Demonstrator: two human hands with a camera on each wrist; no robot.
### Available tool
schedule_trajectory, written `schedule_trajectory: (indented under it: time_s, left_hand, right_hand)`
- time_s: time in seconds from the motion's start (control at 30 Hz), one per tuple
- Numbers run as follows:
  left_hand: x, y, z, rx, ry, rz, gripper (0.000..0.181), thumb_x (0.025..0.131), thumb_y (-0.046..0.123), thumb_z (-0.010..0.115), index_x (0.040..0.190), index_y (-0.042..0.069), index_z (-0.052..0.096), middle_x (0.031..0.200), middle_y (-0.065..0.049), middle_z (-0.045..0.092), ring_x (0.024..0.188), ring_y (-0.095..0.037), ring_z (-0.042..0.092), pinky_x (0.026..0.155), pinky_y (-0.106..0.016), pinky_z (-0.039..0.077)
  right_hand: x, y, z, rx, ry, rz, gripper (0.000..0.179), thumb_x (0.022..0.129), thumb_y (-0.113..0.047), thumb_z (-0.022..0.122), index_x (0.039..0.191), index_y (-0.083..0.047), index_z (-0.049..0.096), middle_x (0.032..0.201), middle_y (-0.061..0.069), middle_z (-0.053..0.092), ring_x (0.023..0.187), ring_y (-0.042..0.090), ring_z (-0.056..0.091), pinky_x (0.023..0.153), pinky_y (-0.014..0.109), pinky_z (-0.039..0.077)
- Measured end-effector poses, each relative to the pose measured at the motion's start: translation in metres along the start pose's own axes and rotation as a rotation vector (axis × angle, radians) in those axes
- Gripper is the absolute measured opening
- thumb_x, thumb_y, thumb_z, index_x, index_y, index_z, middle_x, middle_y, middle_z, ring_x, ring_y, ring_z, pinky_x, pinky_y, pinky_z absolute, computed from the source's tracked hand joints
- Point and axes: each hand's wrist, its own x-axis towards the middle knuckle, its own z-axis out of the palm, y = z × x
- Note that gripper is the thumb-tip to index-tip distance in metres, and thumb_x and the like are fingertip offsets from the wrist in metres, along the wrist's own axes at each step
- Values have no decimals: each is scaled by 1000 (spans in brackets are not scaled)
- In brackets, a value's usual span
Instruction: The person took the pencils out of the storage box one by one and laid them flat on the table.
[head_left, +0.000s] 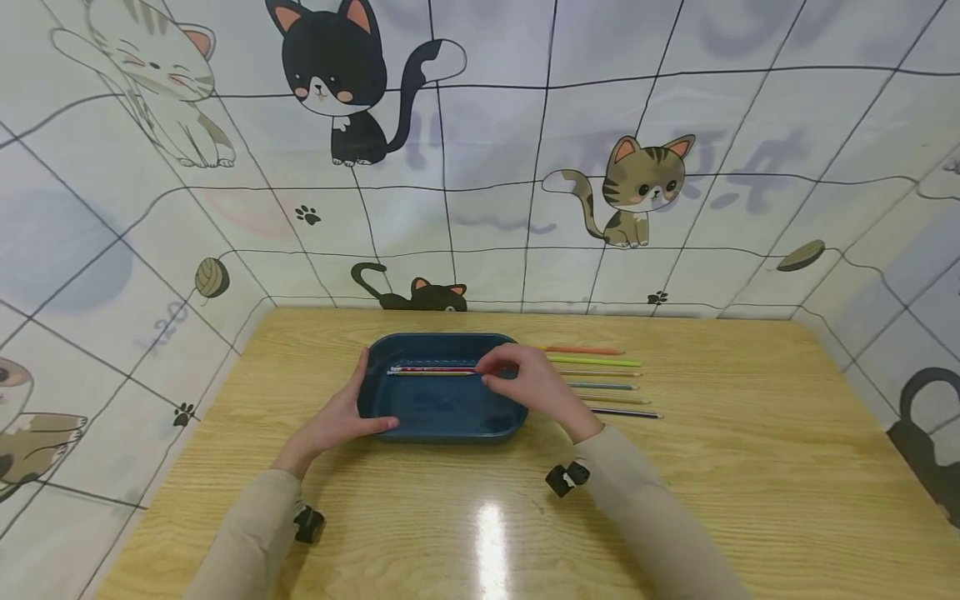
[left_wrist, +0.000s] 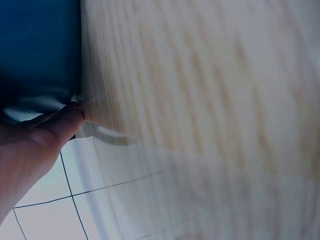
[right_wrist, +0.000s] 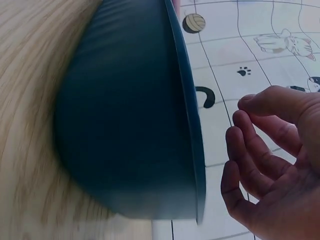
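Note:
A dark blue tray (head_left: 442, 427) lies on the table with a red pencil (head_left: 438, 368) and a yellowish pencil (head_left: 431, 374) side by side in it. My left hand (head_left: 351, 414) holds the tray's left end, thumb over the front rim and fingers along the outer side. In the left wrist view, its fingertips (left_wrist: 72, 117) press against the tray's wall. Above the tray's right part hovers my right hand (head_left: 528, 383), thumb and forefinger close together at the pencils' right ends. The right wrist view shows this hand (right_wrist: 272, 145) loosely curled over the rim, no pencil visible between its fingertips.
To the right of the tray, several coloured pencils (head_left: 600, 362) lie in a row, partly behind my right hand. The wooden table (head_left: 750, 467) meets a cat-patterned cloth (head_left: 495, 217) at its back and sides.

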Motion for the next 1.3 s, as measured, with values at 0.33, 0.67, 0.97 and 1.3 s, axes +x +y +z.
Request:
schedule_trajectory:
  time_s: [0.33,0.67,0.97,1.3]
  left_hand:
    - [-3,11,0,-21,-10,-3,122,79,26,81,153,8,-13,158,-22,-9,141,-45,0,108,-63,11]
    - [0,1,-1,-22,-7,-11,122,78,25,82,154,11,-13,158,-20,-8,142,-44,2,109,-62,12]
    - [0,-1,1,-23,-8,0,121,80,32,80,153,13,-14,159,-19,-10,143,-42,0,109,-61,9]
    - [2,-3,1,-31,-7,16,121,80,31,80,153,11,-14,158,-21,-10,143,-41,-1,109,-61,9]
  right_hand:
    - [14,-1,25,18,-23,42,14,92,-7,65,105,-5,70,101,3,65,91,17,60,80,32,49]
    - [26,-2,45,27,3,71,14,89,-4,66,102,-2,70,98,7,67,87,18,61,77,30,50]
    - [41,-2,60,13,-10,94,13,87,-4,68,100,-4,70,95,4,67,87,17,61,78,29,50]
    - [50,7,70,-199,-108,131,17,86,-6,71,103,-6,69,99,5,64,94,21,59,84,34,48]
